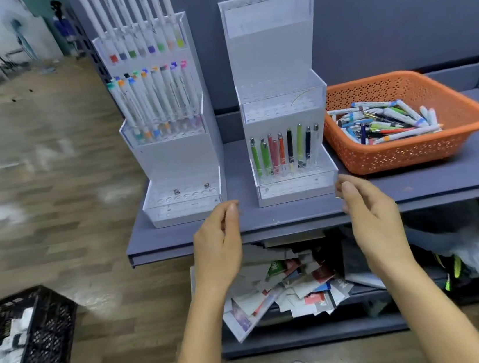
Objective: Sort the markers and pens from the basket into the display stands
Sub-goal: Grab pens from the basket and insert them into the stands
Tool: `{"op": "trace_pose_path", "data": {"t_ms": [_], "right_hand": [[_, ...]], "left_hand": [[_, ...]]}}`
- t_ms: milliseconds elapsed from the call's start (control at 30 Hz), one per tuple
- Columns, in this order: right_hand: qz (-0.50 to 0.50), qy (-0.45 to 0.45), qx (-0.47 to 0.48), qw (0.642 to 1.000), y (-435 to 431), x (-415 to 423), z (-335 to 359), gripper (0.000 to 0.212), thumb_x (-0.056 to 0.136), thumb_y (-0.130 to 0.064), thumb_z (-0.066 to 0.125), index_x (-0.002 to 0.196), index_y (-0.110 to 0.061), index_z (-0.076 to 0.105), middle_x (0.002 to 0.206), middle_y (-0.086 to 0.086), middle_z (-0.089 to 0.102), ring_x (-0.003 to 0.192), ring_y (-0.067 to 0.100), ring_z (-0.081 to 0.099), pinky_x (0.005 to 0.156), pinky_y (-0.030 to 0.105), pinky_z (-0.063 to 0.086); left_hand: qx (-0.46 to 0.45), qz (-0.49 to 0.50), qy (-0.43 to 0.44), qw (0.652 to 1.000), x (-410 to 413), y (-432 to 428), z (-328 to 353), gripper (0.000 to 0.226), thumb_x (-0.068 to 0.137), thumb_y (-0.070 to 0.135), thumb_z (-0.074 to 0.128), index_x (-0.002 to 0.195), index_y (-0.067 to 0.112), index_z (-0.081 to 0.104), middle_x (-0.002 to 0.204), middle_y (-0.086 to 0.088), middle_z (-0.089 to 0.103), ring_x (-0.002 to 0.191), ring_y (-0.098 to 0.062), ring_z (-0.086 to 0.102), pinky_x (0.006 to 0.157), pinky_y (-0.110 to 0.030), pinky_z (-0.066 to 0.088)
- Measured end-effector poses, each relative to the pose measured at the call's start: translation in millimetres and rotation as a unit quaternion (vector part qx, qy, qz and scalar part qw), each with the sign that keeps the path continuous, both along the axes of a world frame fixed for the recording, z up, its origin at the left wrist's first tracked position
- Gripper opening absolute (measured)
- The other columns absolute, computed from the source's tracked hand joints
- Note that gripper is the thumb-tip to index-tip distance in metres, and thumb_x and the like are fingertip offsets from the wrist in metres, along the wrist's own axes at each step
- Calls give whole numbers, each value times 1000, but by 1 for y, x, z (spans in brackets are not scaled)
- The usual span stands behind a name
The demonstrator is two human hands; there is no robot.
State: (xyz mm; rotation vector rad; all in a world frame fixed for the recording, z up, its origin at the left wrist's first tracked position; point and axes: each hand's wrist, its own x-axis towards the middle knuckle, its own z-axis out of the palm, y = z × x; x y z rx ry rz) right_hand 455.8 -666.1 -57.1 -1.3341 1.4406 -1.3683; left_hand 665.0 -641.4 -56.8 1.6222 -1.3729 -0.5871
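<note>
An orange perforated basket (452, 98) stands at the right of the grey shelf, holding several loose markers and pens (389, 122). The left display stand (177, 159) carries white markers with coloured caps in its top and middle tiers; its bottom tier holds none. The right display stand (277, 63) has several coloured pens (286, 150) upright in its bottom tier only. My left hand (219, 245) hovers empty, fingers relaxed, just before the gap between the stands. My right hand (370, 212) hovers empty at the right stand's front right corner.
The grey shelf (415, 185) has a front edge under my hands. Beneath it lies a heap of papers and cards (285, 285). A black crate (25, 346) sits on the wooden floor at lower left. A dark wall backs the shelf.
</note>
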Motion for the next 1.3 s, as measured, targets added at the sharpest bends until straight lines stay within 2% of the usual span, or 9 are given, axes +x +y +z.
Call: {"op": "trace_pose_path", "data": {"t_ms": [67,267,467,700,833,900,1033,1167,1300], "right_hand": [[-8,-23,10,1000,18,-10,-6,26,98,-37,43,119,-33,58,121,-12,62,117,5,55,105,40,42],[-41,-28,24,998,58,-48,-13,19,99,-35,43,108,-39,60,117,-13,64,114,3,57,104,41,43],[-93,-24,11,995,57,-93,-8,19,100,-33,43,103,-40,60,112,-16,64,113,1,57,104,41,44],[-105,32,-19,994,8,-158,8,27,100,-35,42,118,-29,62,118,-14,63,114,1,54,104,34,42],[-76,130,-52,987,-35,-191,20,30,100,-32,43,122,-24,61,118,-12,62,106,-4,50,85,11,36],[-61,200,-94,973,-61,-204,23,36,97,-35,42,123,-18,61,117,-5,64,105,8,53,82,14,32],[-24,301,-134,944,-125,-221,27,42,91,-33,43,117,-9,64,116,8,66,110,27,54,87,22,31],[42,418,-67,905,-178,-228,35,33,93,-28,51,117,-8,63,116,13,66,109,33,56,85,35,40],[99,560,49,821,-205,-223,51,14,86,-13,54,97,-6,58,111,16,63,100,34,56,69,32,41]], "left_hand": [[16,4,50,999,-9,12,-7,36,101,36,32,119,24,60,104,13,67,101,-4,61,89,-22,45],[29,-6,103,994,-41,33,-21,31,100,39,30,106,33,60,99,14,68,96,-3,63,93,-31,49],[21,-41,85,995,-81,20,-13,33,100,45,30,106,34,61,99,15,69,95,0,63,95,-37,49],[-18,-74,65,995,-153,-30,11,42,92,54,25,107,37,61,104,15,68,105,-3,61,97,-35,47],[-63,-100,-7,993,-198,-62,34,35,99,42,27,97,31,60,94,9,65,93,-7,60,81,-22,45],[-93,-103,-53,989,-217,-77,45,37,99,38,30,90,20,62,91,-4,67,86,-14,57,76,-30,42],[-82,-104,-161,978,-243,-122,54,26,97,20,49,116,12,65,112,2,66,100,-11,57,83,-21,38],[3,-130,-273,953,-259,-169,57,32,92,18,55,122,11,61,121,-5,65,113,-23,56,92,-28,39],[60,-165,-327,928,-273,-205,52,39,86,19,64,124,12,60,124,-5,63,115,-22,56,94,-29,42]]}}
